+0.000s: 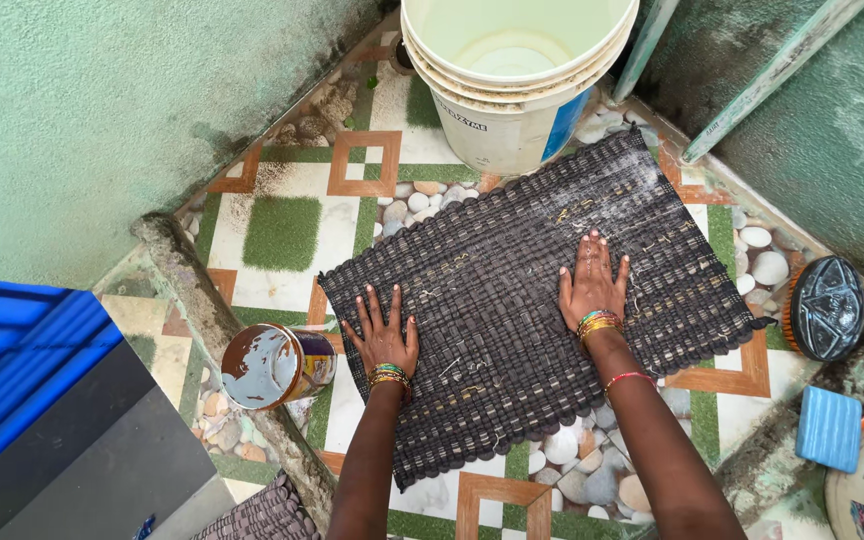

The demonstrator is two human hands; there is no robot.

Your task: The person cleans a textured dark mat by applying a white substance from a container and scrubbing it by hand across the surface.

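A dark woven mat [512,300] lies spread flat on the patterned tile floor, with pale bits of lint on it. My left hand [384,332] presses flat on the mat's left part, fingers apart. On the mat's right part my right hand [592,282] also lies flat, its fingers spread. Both wrists wear coloured bangles. Neither hand holds anything.
A white bucket [514,80] stands at the mat's far edge. A round tin [277,365] sits on a low kerb to the left. At the right are a black round scrub brush [826,307], a blue bar [828,428] and a container. Green walls close in.
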